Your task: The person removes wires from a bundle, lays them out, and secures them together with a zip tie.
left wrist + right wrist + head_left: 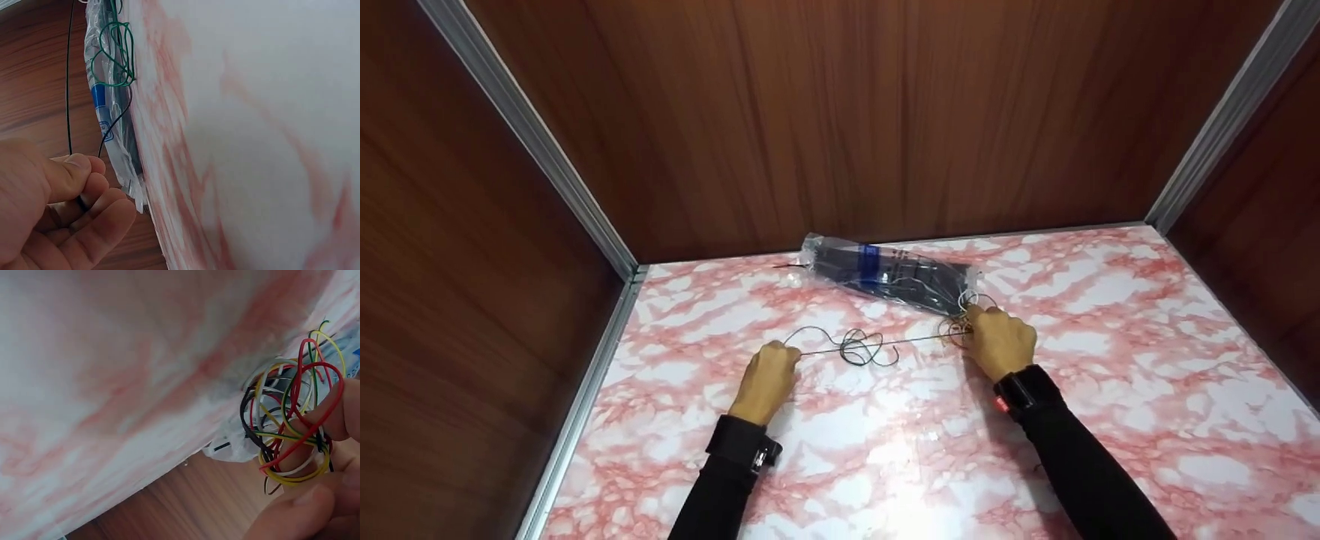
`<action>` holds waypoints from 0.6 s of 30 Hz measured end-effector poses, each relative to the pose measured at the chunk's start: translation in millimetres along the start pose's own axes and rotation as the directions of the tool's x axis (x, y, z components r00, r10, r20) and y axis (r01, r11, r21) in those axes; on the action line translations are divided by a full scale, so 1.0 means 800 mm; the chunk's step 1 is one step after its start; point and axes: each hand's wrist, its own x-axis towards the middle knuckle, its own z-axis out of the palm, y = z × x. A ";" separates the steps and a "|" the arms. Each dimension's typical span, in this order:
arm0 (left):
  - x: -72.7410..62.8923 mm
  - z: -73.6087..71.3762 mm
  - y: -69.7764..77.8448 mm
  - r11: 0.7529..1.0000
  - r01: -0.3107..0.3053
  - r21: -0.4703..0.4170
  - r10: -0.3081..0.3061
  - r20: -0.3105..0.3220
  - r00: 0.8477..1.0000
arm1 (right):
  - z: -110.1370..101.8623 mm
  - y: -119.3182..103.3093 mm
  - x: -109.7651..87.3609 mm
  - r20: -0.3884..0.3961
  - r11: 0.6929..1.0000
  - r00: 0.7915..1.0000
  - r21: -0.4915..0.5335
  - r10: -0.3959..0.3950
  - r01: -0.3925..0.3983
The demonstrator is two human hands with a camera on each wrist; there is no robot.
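Observation:
My left hand (769, 379) pinches a thin dark green wire (68, 107) between thumb and fingertips. The wire runs taut across to my right hand (1001, 341), and a loose tangle of it (855, 356) lies between the two hands. In the right wrist view, my right hand grips a coiled bundle of coloured wires (245, 410), with red, yellow, white, black and yellow-green strands. Just behind the hands is a clear plastic bag (915, 281) with a dark content and a blue band. The bundle hangs by the bag's right end, partly hidden by my fingers.
A pink-and-white marbled table (840, 450) spreads under both hands. Brown wood-grain panels (840, 120) close off the back and both sides, joined by grey metal corner posts (536, 146). A short dark piece (789, 265) sticks out at the bag's left end.

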 end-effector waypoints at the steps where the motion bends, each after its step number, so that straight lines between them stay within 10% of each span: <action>1: 0.001 0.001 0.001 1.000 0.003 0.010 -0.003 -0.007 1.000 | -0.001 0.003 -0.001 0.021 1.000 1.000 0.021 0.008 -0.009; 5: 0.003 0.002 0.004 0.998 0.013 0.055 -0.009 -0.076 0.997 | -0.003 0.015 0.001 0.118 0.977 0.992 0.212 -0.038 0.012; 10: 0.003 0.002 0.016 0.999 -0.039 0.007 0.040 -0.129 0.991 | -0.011 0.013 0.002 0.086 0.865 0.979 0.487 -0.185 0.121; 18: 0.003 0.001 0.042 0.986 -0.123 -0.116 0.116 -0.070 0.991 | -0.010 -0.065 -0.011 0.077 0.874 0.907 0.312 -0.413 0.372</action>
